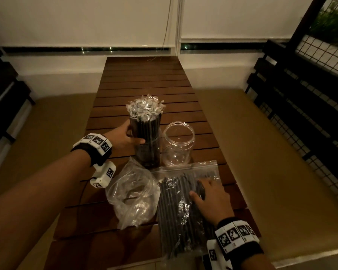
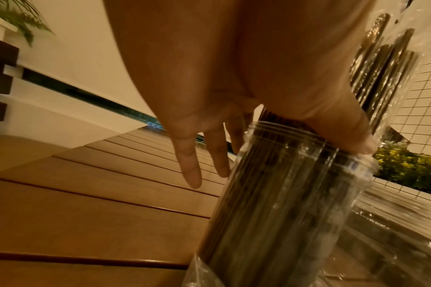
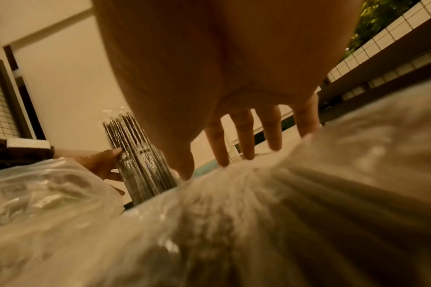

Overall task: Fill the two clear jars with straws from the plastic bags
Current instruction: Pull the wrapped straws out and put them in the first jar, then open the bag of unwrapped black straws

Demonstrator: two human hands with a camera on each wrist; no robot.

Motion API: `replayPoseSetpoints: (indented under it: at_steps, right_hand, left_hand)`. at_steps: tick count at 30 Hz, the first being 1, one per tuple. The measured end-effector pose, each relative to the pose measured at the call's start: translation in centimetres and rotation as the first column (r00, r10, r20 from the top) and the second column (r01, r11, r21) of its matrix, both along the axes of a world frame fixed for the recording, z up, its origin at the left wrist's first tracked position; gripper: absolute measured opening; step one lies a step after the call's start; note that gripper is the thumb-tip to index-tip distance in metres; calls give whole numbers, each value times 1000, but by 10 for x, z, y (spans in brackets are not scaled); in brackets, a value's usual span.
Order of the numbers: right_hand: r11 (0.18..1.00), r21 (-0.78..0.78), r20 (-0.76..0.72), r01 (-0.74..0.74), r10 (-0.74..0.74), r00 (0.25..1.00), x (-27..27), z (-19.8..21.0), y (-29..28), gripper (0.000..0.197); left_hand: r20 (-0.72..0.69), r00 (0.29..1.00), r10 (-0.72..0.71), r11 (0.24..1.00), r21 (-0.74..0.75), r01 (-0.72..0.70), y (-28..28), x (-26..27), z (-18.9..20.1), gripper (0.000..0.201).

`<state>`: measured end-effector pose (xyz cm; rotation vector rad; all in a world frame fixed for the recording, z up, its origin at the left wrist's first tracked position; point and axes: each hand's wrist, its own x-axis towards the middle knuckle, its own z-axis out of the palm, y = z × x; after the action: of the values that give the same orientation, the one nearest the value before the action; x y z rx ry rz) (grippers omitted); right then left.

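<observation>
Two clear jars stand mid-table: the filled jar (image 1: 147, 151) of black straws (image 1: 144, 121), gripped by the left hand (image 1: 125, 136), and, at its 3 o'clock, the empty jar (image 1: 178, 144). Right hand (image 1: 211, 199) lies flat, fingers straight, on the zip bag of straws (image 1: 180, 207) at 6 o'clock.

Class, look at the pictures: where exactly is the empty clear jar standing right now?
In the head view the empty clear jar stands upright mid-table, just right of the straw-filled jar that the left hand holds, and just beyond the zip bag of straws.

Slatted wooden table (image 1: 144, 78), straw-filled jar (image 1: 147, 152), empty jar (image 1: 179, 145), crumpled bag (image 1: 133, 193), zip bag of straws (image 1: 176, 207)
</observation>
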<state>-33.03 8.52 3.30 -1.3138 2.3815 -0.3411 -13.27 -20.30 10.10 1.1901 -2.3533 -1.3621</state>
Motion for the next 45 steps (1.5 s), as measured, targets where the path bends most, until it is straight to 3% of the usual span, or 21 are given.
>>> replayPoseSetpoints:
  at_steps: [4,6,8,11,13,17,19,20,23,24,26,28,30,34,35,37,39,40,42,45]
  right_hand:
    - [987,-3,46,158,-158,986,-7,-10,5,66]
    - [971,25,104,238,-239,965,-12,-11,7,72]
    - [956,25,189,292,-291,938,-19,-18,9,74]
    - [938,-9,296,347,-329,897,-28,-29,14,76]
    - [917,-34,379,398,-357,854,-32,-23,17,79]
    - [855,-55,590,516,-389,707,-40,-17,23,78]
    - [837,-84,635,541,-373,676,-43,-18,25,60]
    - [827,-83,665,556,-370,649,-44,-16,27,44]
    - [777,-34,830,629,-328,451,-46,-13,35,17]
    - [759,-25,876,651,-298,380,-46,-8,39,15]
    - [734,-60,924,677,-217,316,-44,5,47,17]
    - [712,-152,931,686,-130,342,-39,24,56,14]
    - [693,-263,904,671,-65,421,-32,40,64,9]
    - [687,-437,782,581,-29,623,-6,43,76,6]
    - [671,-508,721,540,-12,693,3,39,78,4]
    - [598,-708,488,374,31,873,21,36,80,18]
    - [503,-857,149,109,39,988,38,42,80,42]
    - [467,-884,-5,-16,24,1000,43,44,80,49]
    - [453,-880,-170,-143,-21,985,50,48,79,48]
    - [576,-810,-161,-110,-38,986,50,42,78,37]
  left_hand:
    - [-36,994,99,995,-31,-100,6,8,0,103]
    - [-53,983,177,981,-70,-181,17,19,9,92]
    - [-63,962,265,949,-161,-272,34,36,17,75]
    - [-117,932,343,902,-238,-362,81,65,25,31]
    - [-149,927,344,887,-271,-373,122,81,23,20]
    - [-160,924,347,893,-246,-378,213,94,8,19]
    - [-162,930,329,903,-235,-361,249,87,-3,7]
    - [-151,938,311,911,-232,-339,263,81,-7,12]
    - [-145,954,264,933,-211,-290,288,61,-19,22]
    - [-133,966,221,942,-225,-247,291,54,-20,20]
    - [-128,980,156,952,-246,-183,291,37,-18,12]
    - [-169,978,125,960,-229,-162,284,19,-11,7]
    - [-225,972,65,972,-208,-113,276,1,-1,17]
    - [-324,942,91,992,111,-58,251,-39,13,32]
    - [-328,936,125,975,217,-55,246,-47,19,37]
    - [-316,930,186,912,407,-44,238,-59,32,46]
    - [-272,951,147,902,431,-16,229,-64,41,58]
    - [-249,963,100,911,412,12,225,-65,46,65]
    - [-212,977,21,921,384,64,216,-64,54,73]
    - [-174,984,-38,938,333,95,205,-63,68,71]
